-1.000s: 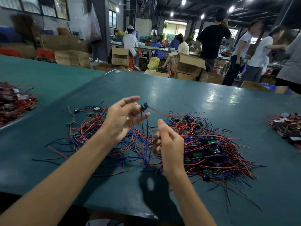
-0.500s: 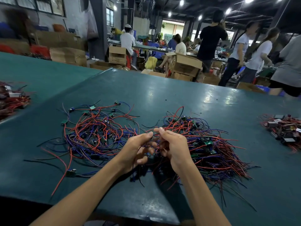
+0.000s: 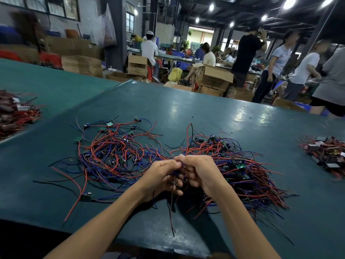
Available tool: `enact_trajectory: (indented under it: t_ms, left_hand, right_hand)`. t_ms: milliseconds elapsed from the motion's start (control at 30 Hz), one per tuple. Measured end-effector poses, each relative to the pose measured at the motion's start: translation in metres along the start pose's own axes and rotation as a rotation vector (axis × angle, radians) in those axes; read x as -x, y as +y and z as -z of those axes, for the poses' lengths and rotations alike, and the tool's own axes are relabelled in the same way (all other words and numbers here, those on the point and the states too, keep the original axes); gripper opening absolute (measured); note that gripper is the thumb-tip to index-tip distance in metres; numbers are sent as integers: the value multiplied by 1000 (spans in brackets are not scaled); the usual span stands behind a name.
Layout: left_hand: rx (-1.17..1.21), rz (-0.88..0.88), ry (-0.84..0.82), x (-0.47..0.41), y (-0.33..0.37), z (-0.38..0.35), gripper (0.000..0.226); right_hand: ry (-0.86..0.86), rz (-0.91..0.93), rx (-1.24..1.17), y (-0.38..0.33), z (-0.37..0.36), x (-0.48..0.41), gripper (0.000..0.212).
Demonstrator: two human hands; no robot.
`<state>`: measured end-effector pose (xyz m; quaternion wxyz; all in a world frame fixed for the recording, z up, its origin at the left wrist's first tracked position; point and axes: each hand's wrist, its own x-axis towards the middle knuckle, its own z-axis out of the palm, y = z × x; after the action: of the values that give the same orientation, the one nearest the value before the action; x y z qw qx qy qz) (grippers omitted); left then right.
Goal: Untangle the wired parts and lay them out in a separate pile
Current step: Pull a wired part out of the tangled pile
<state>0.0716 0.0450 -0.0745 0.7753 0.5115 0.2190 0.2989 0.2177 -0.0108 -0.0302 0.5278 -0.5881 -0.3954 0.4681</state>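
Observation:
A dense tangle of red, blue and black wired parts [image 3: 242,176] with small green boards lies on the right of the green table [image 3: 186,113]. A looser pile of laid-out wired parts [image 3: 112,152] spreads on the left. My left hand [image 3: 162,176] and my right hand [image 3: 199,171] meet fingertip to fingertip at the tangle's left edge, both pinched on the wires of one wired part [image 3: 177,172]. A red wire [image 3: 189,135] arcs up behind my hands, and a dark wire [image 3: 170,212] hangs below them. The part's board is hidden by my fingers.
One wired part with a green board [image 3: 85,196] lies alone near the front left edge. Another red wire heap [image 3: 324,154] sits at the far right and one more heap [image 3: 13,113] on the left table. Several people and cardboard boxes [image 3: 214,77] stand beyond the table.
My left hand let go of a raised part on the left pile and came down to the tangle. Both hands now grip wires together at its left edge.

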Motion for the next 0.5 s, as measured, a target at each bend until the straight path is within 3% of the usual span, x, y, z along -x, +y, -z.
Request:
enact_trajectory:
  t_ms: [133,333,500]
  left_hand:
    - [-43,-58,7,0,0,3,22]
    - [-84,-118,-21,2,-4,2,20]
    - [-53,-166,-64,-1,-2,4,21]
  right_hand:
    - [-30,40,87,-2,1,-2,37]
    - [238,185,228,-20,16,-24,28]
    - [297,288,533,-33,23,-41,29]
